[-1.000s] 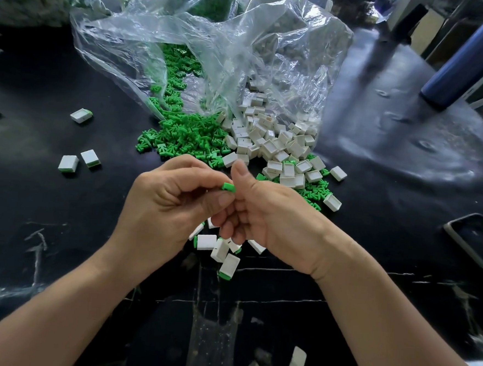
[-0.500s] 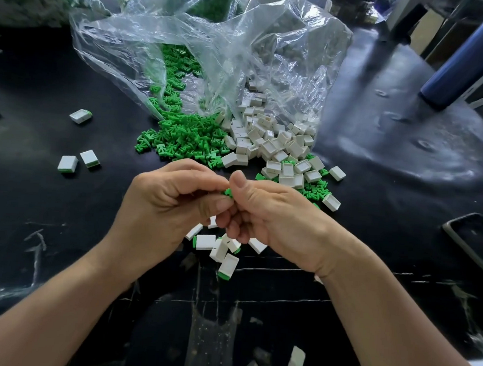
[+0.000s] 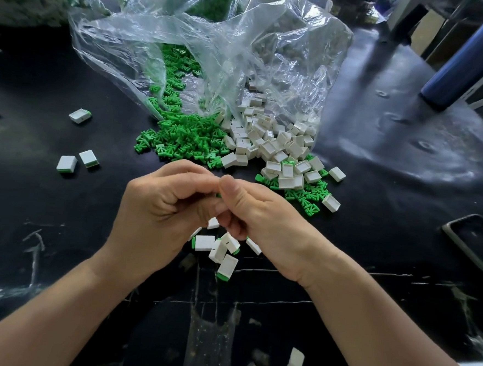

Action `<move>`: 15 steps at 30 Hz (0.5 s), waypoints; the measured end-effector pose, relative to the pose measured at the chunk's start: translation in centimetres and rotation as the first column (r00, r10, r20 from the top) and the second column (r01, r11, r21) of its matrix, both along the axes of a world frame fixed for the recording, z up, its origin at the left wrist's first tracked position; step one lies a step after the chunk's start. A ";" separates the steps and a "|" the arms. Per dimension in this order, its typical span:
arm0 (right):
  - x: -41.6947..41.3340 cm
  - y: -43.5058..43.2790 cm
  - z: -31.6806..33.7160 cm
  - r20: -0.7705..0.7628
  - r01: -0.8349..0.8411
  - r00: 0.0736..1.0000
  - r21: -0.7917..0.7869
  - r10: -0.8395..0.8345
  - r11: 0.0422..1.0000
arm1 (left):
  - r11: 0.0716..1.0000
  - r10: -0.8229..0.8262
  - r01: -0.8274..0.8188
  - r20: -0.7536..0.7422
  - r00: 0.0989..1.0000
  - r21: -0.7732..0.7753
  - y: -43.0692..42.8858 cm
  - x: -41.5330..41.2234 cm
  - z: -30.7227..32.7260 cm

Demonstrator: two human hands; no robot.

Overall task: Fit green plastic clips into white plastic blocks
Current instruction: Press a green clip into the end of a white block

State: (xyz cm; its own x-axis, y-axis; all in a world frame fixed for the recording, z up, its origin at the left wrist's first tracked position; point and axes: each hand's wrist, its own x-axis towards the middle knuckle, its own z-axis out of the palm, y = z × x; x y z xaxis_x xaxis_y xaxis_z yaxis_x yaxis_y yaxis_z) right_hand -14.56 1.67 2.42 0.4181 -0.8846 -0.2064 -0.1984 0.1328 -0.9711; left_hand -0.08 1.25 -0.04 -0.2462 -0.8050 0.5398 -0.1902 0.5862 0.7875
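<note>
My left hand and my right hand meet fingertip to fingertip above the black table. Between them they pinch a small piece; only a sliver of green clip shows, and any white block there is hidden by the fingers. Just beyond lies a heap of loose green clips, with a heap of white blocks to its right. Several fitted blocks with green ends lie under my hands.
A crumpled clear plastic bag lies open behind the heaps. Three fitted blocks are scattered at the left. A blue bottle stands at the far right, and a phone lies at the right edge.
My fingertips have closed tighter together and the green clip, plainly visible a second ago, is now almost hidden between them. Both hands stay in the same place.
</note>
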 end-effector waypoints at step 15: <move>-1.0 -0.5 0.3 0.208 -0.075 0.977 0.174 0.037 0.982 | 0.947 -0.001 0.062 -0.190 0.982 0.316 0.2 -0.3 0.6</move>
